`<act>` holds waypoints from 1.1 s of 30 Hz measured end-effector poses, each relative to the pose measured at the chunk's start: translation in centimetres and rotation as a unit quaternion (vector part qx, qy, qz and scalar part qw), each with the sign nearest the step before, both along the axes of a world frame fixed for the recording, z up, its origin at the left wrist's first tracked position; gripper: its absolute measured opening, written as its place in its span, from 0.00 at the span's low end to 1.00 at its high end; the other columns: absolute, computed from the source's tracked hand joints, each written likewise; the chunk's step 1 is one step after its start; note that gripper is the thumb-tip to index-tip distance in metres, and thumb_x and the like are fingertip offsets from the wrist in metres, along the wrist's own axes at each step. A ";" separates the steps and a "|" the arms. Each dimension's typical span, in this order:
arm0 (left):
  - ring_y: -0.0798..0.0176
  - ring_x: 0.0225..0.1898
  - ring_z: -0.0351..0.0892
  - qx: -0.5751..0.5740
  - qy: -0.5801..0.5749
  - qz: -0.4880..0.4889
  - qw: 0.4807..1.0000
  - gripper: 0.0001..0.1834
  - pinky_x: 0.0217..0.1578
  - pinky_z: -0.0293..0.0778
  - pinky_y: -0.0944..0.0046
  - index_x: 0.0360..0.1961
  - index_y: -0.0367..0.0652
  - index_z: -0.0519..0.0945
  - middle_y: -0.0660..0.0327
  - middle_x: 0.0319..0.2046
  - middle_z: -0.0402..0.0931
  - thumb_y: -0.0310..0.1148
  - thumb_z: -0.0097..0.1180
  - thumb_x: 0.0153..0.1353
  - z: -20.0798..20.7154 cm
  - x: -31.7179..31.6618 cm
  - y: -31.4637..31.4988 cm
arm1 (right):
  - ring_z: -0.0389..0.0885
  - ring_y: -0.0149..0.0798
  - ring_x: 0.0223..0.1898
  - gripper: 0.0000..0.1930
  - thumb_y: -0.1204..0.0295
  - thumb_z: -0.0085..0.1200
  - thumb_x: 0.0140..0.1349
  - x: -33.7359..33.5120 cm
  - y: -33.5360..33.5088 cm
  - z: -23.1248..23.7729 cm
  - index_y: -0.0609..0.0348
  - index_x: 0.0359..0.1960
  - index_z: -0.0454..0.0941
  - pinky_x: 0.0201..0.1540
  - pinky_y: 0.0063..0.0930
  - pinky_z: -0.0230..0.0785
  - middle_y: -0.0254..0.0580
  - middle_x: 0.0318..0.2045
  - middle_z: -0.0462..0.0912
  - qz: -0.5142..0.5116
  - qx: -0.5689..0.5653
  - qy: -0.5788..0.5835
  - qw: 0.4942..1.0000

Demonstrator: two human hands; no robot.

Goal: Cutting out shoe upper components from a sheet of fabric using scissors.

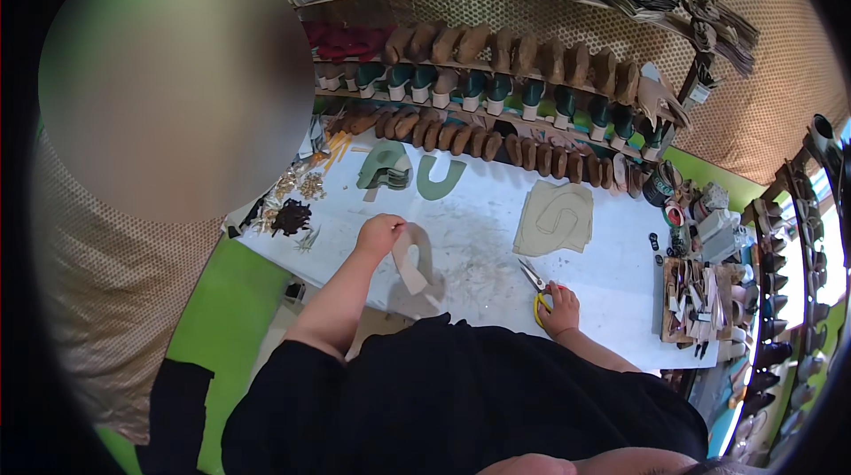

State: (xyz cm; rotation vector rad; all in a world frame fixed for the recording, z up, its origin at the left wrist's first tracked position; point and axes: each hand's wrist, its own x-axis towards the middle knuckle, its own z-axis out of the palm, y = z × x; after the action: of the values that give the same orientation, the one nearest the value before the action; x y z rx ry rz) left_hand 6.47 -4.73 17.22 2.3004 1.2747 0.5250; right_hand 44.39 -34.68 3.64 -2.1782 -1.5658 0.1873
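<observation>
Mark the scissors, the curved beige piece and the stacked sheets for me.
Scissors [536, 282], head view: blades, near the pivot.
Curved beige piece [411, 280], head view: its paler lower part.
Stacked sheets [555, 221], head view: middle of the top one.

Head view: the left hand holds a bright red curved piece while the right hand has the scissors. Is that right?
No: the curved piece in the left hand is beige, not red, as the head view shows. The right hand does have the scissors.
</observation>
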 end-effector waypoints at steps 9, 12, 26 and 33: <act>0.38 0.72 0.53 -0.018 0.167 0.276 0.946 0.37 0.67 0.56 0.39 0.63 0.39 0.71 0.46 0.71 0.56 0.47 0.65 0.55 -11.9 -0.4 -3.5 | 0.70 0.51 0.58 0.34 0.58 0.59 0.56 -0.1 0.6 -0.5 0.54 0.65 0.67 0.62 0.45 0.62 0.49 0.53 0.74 0.011 -0.029 -0.015 0.999; 0.38 0.75 0.43 -0.052 0.115 0.395 0.910 0.33 0.69 0.46 0.33 0.58 0.42 0.77 0.46 0.73 0.52 0.51 0.64 0.55 -12.2 -0.4 -6.1 | 0.70 0.51 0.58 0.35 0.61 0.59 0.55 0.0 0.7 -0.2 0.55 0.65 0.67 0.62 0.45 0.62 0.49 0.53 0.74 0.003 -0.017 -0.011 1.000; 0.39 0.74 0.46 -0.154 0.175 0.358 0.904 0.17 0.68 0.44 0.29 0.44 0.51 0.85 0.52 0.73 0.55 0.45 0.59 0.56 -11.7 -6.1 -1.8 | 0.71 0.50 0.56 0.35 0.63 0.59 0.53 -0.2 0.7 -0.2 0.56 0.64 0.67 0.60 0.45 0.63 0.48 0.52 0.74 0.014 -0.012 -0.026 0.999; 0.45 0.75 0.47 0.065 0.196 0.089 0.974 0.41 0.70 0.50 0.38 0.72 0.45 0.59 0.51 0.75 0.48 0.46 0.56 0.61 -13.6 -7.9 -3.5 | 0.71 0.50 0.56 0.35 0.66 0.60 0.52 -0.7 0.7 -0.1 0.55 0.65 0.67 0.60 0.44 0.63 0.47 0.52 0.74 0.004 -0.010 -0.036 0.999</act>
State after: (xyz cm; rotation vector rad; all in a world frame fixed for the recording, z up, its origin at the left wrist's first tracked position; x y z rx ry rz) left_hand -1.41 -8.25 3.61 2.4964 1.6879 0.2188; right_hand 43.65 -34.00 3.56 -2.2180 -1.6183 0.1290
